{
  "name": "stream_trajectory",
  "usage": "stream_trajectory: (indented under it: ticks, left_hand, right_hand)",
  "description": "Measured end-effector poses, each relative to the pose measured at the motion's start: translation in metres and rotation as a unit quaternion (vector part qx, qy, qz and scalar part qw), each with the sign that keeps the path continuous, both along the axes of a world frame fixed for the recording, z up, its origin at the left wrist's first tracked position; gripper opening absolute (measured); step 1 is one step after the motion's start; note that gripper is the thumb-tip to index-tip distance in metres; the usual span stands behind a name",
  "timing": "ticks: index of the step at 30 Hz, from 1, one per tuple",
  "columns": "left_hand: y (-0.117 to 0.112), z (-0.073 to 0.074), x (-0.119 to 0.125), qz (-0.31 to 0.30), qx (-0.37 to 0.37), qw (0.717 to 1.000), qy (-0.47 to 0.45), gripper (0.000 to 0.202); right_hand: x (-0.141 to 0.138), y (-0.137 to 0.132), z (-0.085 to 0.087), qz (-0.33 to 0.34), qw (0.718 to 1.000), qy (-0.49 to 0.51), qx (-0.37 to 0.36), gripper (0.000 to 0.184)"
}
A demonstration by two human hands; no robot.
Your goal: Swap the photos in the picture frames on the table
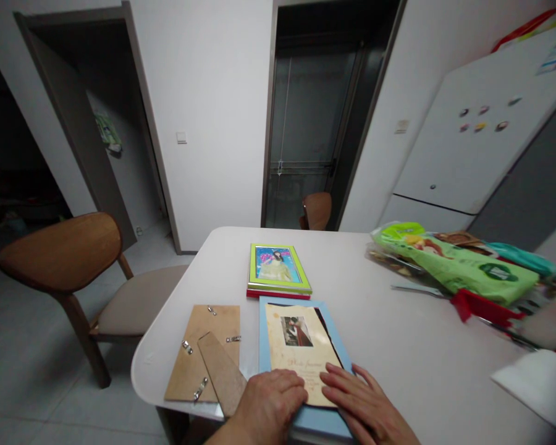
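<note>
A light blue picture frame (262, 346) lies face down at the near edge of the white table (398, 346). On it rests a cream paper card (301, 352) with a small photo. My left hand (269, 405) is curled over the card's near left corner, fingers pressed down on it. My right hand (364, 408) lies flat beside it, fingers stretched onto the card's near right edge. To the left lies the brown backing board (204, 352) with metal clips and a stand flap.
A green frame with a picture (278, 267) sits stacked on a red frame further back. Green snack bags (458, 262), a red item and white paper (537, 383) crowd the right side. A wooden chair (74, 272) stands left; a fridge is right.
</note>
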State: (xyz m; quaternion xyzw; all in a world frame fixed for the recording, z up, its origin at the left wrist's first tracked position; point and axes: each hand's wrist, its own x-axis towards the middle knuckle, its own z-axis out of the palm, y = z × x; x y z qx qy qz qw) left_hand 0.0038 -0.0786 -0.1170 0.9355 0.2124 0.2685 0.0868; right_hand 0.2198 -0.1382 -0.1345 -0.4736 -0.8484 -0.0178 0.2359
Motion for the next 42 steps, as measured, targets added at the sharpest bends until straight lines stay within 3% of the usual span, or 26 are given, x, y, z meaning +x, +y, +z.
stream_trajectory:
  ticks: [3,6,8,15,18,20,23,27,31,34,38,42]
  left_hand:
    - [0.0,0.005,-0.004,0.012,-0.057,0.998,0.023,0.021]
    - [0.001,0.006,-0.009,0.07,-0.092,0.992,0.046,0.05]
    - [0.002,0.007,-0.011,0.089,-0.111,0.988,0.063,0.058]
    - [0.001,0.026,-0.006,0.074,-0.131,0.984,0.098,0.026]
    - [-0.001,0.025,-0.005,0.069,-0.124,0.985,0.098,0.024]
    - [-0.001,0.021,-0.008,0.065,-0.117,0.988,0.078,0.033]
    - [0.002,0.017,-0.029,0.08,-0.08,0.993,0.038,0.049]
    - [0.008,0.007,-0.087,0.179,-0.038,0.982,0.043,0.06]
    - [0.015,-0.011,-0.152,0.245,-0.013,0.965,0.091,0.069]
    - [0.02,-0.017,-0.183,0.231,0.012,0.969,0.084,0.054]
    - [0.024,-0.003,-0.187,0.211,0.072,0.973,0.053,0.044]
    - [0.012,0.016,-0.152,0.19,0.151,0.97,0.022,0.041]
  right_hand:
    - [-0.001,0.0,-0.002,-0.037,0.999,0.019,-0.028,0.04]
    - [-0.003,0.01,-0.002,-0.129,0.99,0.048,-0.041,0.048]
    - [-0.005,0.019,0.0,-0.174,0.983,0.036,-0.05,0.05]
    - [-0.018,0.027,0.009,-0.161,0.982,-0.051,-0.079,0.046]
    - [-0.023,0.03,0.016,-0.169,0.981,-0.061,-0.077,0.04]
    - [-0.03,0.036,0.024,-0.181,0.979,-0.057,-0.079,0.033]
    - [-0.054,0.048,0.039,-0.159,0.983,-0.023,-0.087,0.032]
    - [-0.111,0.056,0.053,-0.088,0.989,0.03,-0.119,0.035]
    - [-0.165,0.057,0.048,-0.069,0.987,0.026,-0.143,0.049]
    - [-0.185,0.059,0.039,-0.076,0.982,0.048,-0.168,0.048]
    - [-0.185,0.06,0.048,-0.071,0.968,0.152,-0.188,0.045]
    - [-0.154,0.048,0.078,-0.077,0.964,0.198,-0.16,0.04]
